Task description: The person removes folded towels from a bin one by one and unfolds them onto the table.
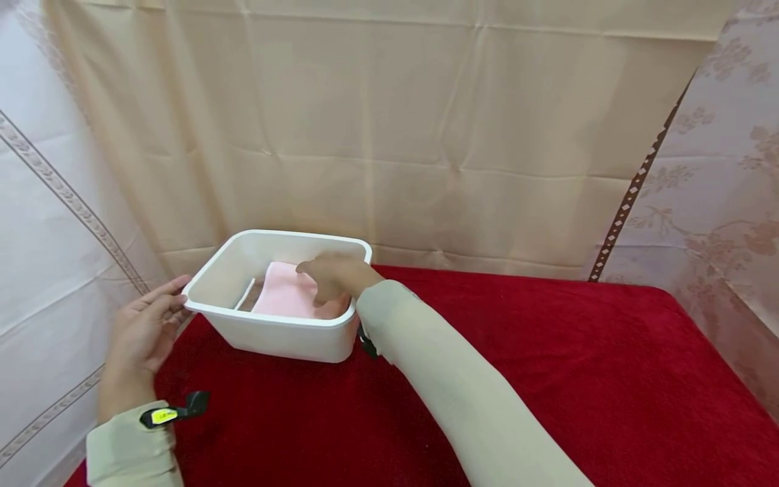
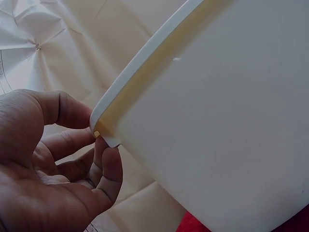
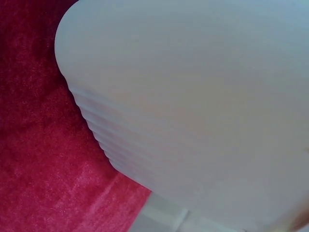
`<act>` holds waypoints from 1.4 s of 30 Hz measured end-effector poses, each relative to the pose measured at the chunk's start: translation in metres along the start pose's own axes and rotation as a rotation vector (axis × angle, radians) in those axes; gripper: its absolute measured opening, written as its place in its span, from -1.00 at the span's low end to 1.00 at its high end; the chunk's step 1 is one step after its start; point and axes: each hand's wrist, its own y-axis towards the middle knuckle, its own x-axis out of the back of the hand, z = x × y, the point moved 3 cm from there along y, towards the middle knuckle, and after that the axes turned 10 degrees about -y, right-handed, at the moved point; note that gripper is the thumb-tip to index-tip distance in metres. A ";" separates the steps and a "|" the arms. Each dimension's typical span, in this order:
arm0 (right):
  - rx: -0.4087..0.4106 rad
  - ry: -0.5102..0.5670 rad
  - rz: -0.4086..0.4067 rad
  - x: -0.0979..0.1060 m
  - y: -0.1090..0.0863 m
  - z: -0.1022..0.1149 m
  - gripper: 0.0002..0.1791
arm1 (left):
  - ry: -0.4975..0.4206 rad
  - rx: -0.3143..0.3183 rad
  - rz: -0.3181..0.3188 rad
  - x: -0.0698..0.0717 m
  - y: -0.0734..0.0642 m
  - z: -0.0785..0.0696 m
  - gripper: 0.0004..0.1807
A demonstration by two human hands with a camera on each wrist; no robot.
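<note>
A white plastic tub [image 1: 274, 331] stands on the red cloth, its open top facing up. My left hand [image 1: 143, 331] holds its left corner by the rim; in the left wrist view the thumb and fingers of that hand [image 2: 53, 154] pinch the rim's edge. Over the right wall of the tub reaches my right hand [image 1: 335, 274], blurred, down inside it. Its fingers overlap the right side of a smooth pink sheet [image 1: 286, 291] that lies in the tub, and I cannot tell whether they grip it. The tub's outer side [image 3: 183, 96] fills most of the right wrist view.
Inside the tub, left of the pink sheet, shows a thin white edge [image 1: 245, 295]. The red cloth [image 1: 548, 352] spreads to the right and toward me. A beige curtain [image 1: 414, 135] hangs close behind the tub, with patterned pale curtains [image 1: 49, 223] at the sides.
</note>
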 end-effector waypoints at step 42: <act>0.058 0.075 -0.233 0.011 -0.015 0.000 -0.54 | 0.039 -0.017 -0.037 0.000 0.001 0.000 -0.60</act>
